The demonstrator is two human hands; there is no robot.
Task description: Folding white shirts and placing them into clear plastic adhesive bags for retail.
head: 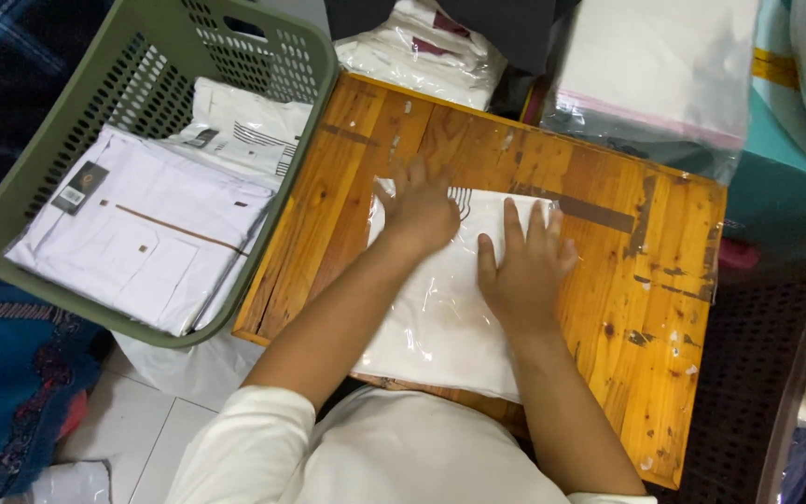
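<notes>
Sleeves: white, at the bottom edge, nearest the camera; both bare forearms reach away from them over the table.
Right hand (pixel 524 266): flat, palm down, fingers (pixel 513 224) spread and stretched out, gripping nothing; it presses on the bagged white garment (pixel 431 327).
Left hand (pixel 419 210): also flat and open, fingers splayed, holding nothing; it rests on the far left part of the same package.
Bagged white garment: folded, in clear plastic, lying flat on the wooden table (pixel 646 308); its near edge hangs at the table's front edge, its far edge lies just beyond the fingertips of both hands, so the fingers sit on top of it, not under or around it.
Wooden table: orange-brown planks, worn dark patches on the right.
Green basket (pixel 39 177): left of the table, touching its edge, holding more bagged white garments (pixel 142 243).
Clear bags (pixel 655 75): stacked beyond the table's far edge.
</notes>
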